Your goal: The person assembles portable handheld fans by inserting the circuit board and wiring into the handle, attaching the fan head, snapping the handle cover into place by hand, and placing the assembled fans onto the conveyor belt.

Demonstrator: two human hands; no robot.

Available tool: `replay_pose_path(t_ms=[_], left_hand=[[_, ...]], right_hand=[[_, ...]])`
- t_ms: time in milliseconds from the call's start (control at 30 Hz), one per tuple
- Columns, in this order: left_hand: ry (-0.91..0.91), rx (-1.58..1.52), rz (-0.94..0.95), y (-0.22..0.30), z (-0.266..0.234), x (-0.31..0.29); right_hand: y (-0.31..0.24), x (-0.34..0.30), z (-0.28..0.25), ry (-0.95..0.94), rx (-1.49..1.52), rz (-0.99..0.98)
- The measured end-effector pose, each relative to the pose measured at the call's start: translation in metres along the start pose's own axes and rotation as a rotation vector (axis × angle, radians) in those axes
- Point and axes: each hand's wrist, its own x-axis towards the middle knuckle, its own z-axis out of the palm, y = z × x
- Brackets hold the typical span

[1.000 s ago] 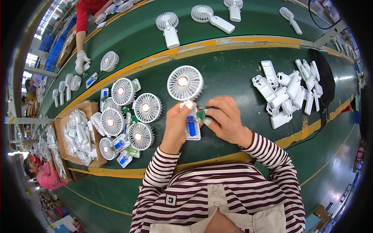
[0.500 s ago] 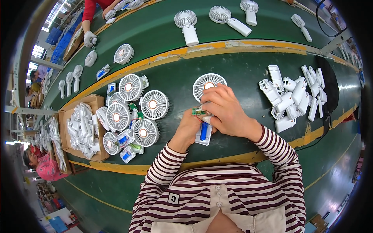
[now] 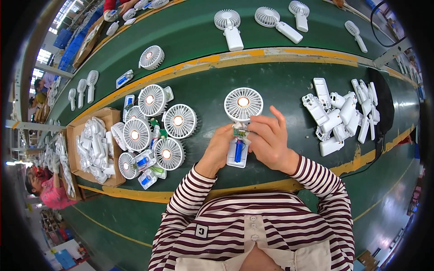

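A white handheld fan (image 3: 243,117) lies in front of me with its round head away from me and its handle opened. Inside the handle shell (image 3: 237,163) a blue cylindrical battery (image 3: 238,151) shows. My left hand (image 3: 219,150) is closed around the left side of the handle near the fan's neck. Thumb and forefinger of my right hand (image 3: 270,143) pinch at a small green circuit board (image 3: 239,132) above the battery, while its other fingers are raised. The fingertips partly hide the board's edges.
Several open fans (image 3: 168,154) with batteries are heaped at left, beside a cardboard box (image 3: 118,168) of white parts. White handle shells (image 3: 331,118) lie piled at right, near a black cloth-like thing (image 3: 385,99). Beyond the yellow edge, a green belt (image 3: 190,40) carries more fans.
My right hand has drawn down and right from the fan head, uncovering it, and its fingers have spread. The board has tilted. Fans on the belt have shifted right; a co-worker's gloved hand has pulled back.
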Motion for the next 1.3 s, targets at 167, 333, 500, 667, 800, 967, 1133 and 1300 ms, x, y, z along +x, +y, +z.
replay_pose_path(t_ms=[167, 333, 500, 667, 800, 967, 1133, 1300], left_hand=[[0.012, -0.142, 0.103, -0.002, 0.004, -0.001], [0.013, -0.121, 0.131, 0.003, 0.013, -0.003], [0.037, -0.114, 0.160, 0.002, 0.016, -0.005], [0.049, -0.126, 0.203, 0.001, 0.020, -0.005], [0.073, -0.127, 0.179, 0.000, 0.019, -0.005], [0.128, -0.162, 0.098, -0.006, 0.012, 0.002], [0.143, -0.201, 0.049, 0.003, 0.017, -0.004], [0.130, -0.279, 0.051, 0.004, 0.013, -0.005]], right_hand=[[-0.002, -0.015, 0.007, 0.125, 0.033, 0.025], [0.002, -0.019, 0.008, 0.117, 0.045, 0.035], [0.005, -0.020, 0.010, 0.092, 0.033, 0.018], [0.007, -0.017, 0.009, 0.065, 0.072, 0.080], [0.011, -0.012, 0.002, -0.055, 0.107, 0.114], [0.014, -0.004, -0.002, -0.148, 0.226, 0.161], [0.021, 0.008, -0.008, -0.233, 0.402, 0.242], [0.021, 0.014, -0.008, -0.294, 0.443, 0.280]])
